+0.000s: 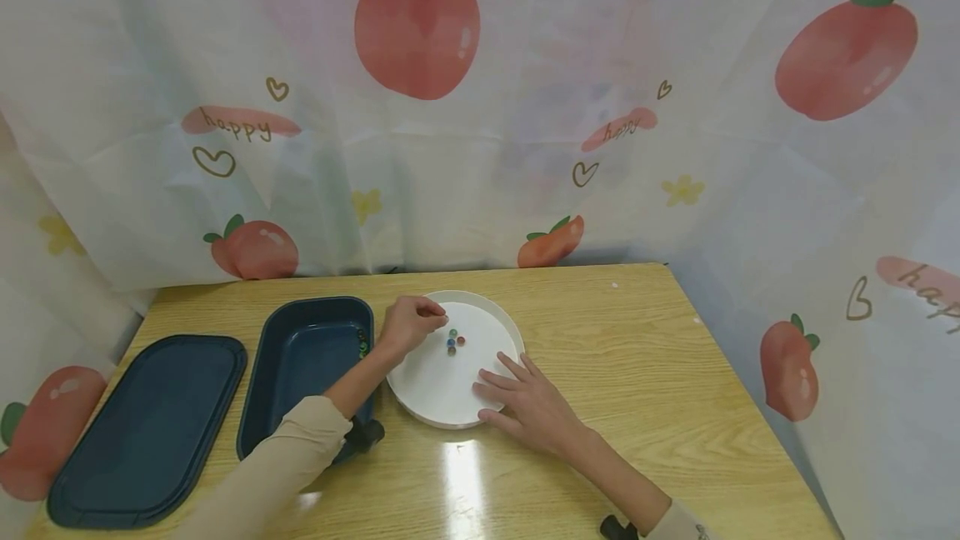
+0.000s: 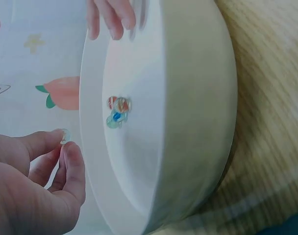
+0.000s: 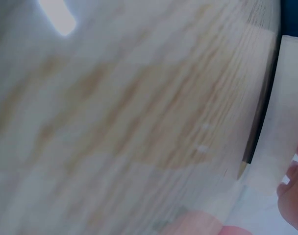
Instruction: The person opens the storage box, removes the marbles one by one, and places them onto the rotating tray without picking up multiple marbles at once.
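Note:
My left hand (image 1: 408, 326) is over the back left rim of a round white tray (image 1: 423, 394), pinching a small clear glass marble (image 2: 65, 136) between thumb and fingertips. Several coloured marbles (image 1: 451, 343), among them red, blue and green ones, lie clustered on the tray floor, to the right of that hand. With fingers spread, my right hand (image 1: 528, 407) lies over the tray's front right rim and holds nothing. In the right wrist view only part of a hand (image 3: 293, 205) shows at the edge, beside the tray's white wall (image 3: 284, 98).
Left of the white tray stands a deep dark blue bin (image 1: 311, 357), partly covered by my left forearm, with several marbles (image 1: 363, 348) along its right wall. Farther left lies a flat dark blue lid (image 1: 150, 432). A printed curtain (image 1: 465, 190) hangs behind the wooden table (image 1: 615, 332).

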